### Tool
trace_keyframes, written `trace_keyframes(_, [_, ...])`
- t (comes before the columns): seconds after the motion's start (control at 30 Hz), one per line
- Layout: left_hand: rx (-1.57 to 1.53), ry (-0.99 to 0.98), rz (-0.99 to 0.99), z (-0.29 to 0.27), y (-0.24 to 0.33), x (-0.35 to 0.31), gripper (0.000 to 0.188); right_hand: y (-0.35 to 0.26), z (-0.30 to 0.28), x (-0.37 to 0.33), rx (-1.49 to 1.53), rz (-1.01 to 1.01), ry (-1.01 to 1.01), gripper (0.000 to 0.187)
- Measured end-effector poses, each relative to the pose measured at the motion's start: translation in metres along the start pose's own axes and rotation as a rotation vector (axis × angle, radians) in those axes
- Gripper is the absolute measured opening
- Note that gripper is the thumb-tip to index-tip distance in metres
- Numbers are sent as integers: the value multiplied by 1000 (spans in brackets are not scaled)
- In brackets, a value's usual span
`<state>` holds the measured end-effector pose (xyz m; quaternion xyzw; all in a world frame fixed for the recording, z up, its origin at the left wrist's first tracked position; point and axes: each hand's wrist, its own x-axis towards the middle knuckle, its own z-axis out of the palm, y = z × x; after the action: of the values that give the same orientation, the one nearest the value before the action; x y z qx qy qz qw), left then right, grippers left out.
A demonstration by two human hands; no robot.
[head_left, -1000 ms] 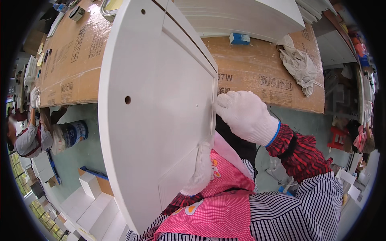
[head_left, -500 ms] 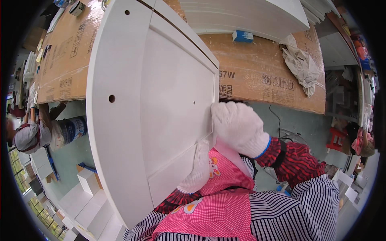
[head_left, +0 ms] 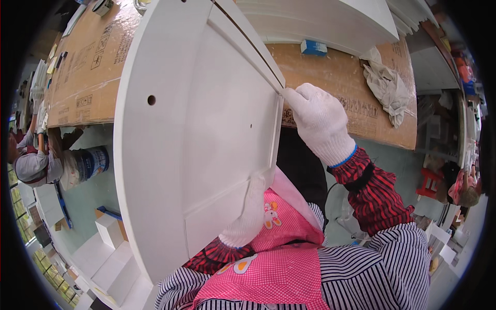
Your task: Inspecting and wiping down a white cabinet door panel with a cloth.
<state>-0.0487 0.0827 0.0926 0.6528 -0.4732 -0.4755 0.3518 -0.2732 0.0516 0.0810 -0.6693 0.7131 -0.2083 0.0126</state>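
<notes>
A white panel (head_left: 222,113) with a recessed centre and round holes, like a cabinet door, stands tilted in front of me. My left hand (head_left: 247,214), in a white knit glove, grips its near lower edge, the thumb side lying along the frame and some fingers hidden. At the panel's right corner, my gloved right hand (head_left: 323,121) is closed, its fingertips touching the edge beside a dark groove. Whatever those fingers may pinch is hidden.
A table covered in brown cardboard (head_left: 351,93) lies behind the panel. On it are a small blue box (head_left: 313,48), a crumpled pale cloth (head_left: 385,88) and stacked white boards (head_left: 320,20). Another person (head_left: 39,163) works at far left, near a blue bucket (head_left: 94,164).
My right hand has moved away from me along the panel's right edge up to its corner. The panel has turned slightly, and my left hand keeps its place on it.
</notes>
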Motion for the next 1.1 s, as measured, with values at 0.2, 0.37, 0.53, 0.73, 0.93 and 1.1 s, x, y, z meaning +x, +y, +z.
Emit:
trace_keyframes(0.2, [66, -303, -112, -5, 30, -2, 39, 2, 11, 5, -195, -46, -83, 19])
trace_keyframes(0.37, [-12, -192, 26, -5, 17, 0, 34, -13, -4, 12, -52, -17, -247, 15])
trace_keyframes(0.53, [-42, -185, 89, -2, 9, 4, 30, -44, -12, -28, 89, -6, -400, 11])
trace_keyframes(0.73, [-53, -172, 192, -6, 9, 11, 27, -37, -23, -35, 84, -62, -493, 11])
trace_keyframes(0.93, [-85, -80, 231, -1, -4, 6, 27, -2, 1, 4, 21, -20, -84, 20])
trace_keyframes(1.1, [-34, -108, 109, -2, 8, 5, 26, 1, 10, 11, -134, -137, -63, 11])
